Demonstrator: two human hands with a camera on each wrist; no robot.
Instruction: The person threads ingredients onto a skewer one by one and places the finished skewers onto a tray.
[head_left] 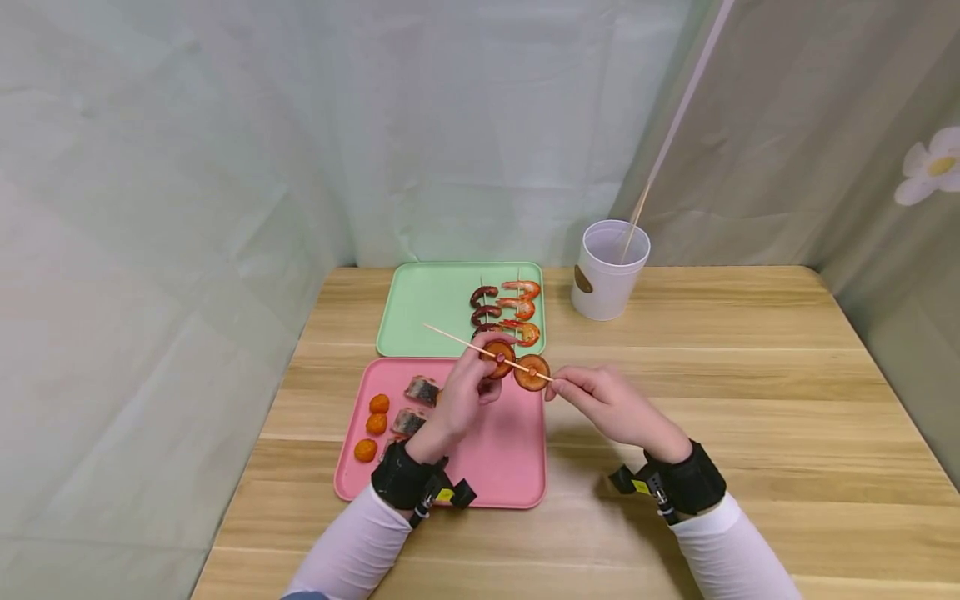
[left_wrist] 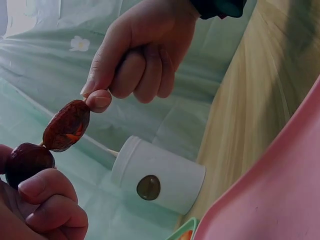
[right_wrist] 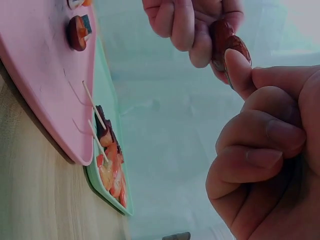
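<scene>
Piercing two round, dark-rimmed brown slices [head_left: 528, 382]: thin pale skewer [head_left: 459, 339].

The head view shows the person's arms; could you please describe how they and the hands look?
Pale long sleeves reach to black wristbands, each with a small dark fitting and a yellow label. The left hand and right hand are ungloved.

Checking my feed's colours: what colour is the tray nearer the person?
Pink; that tray shows best in the head view.
</scene>
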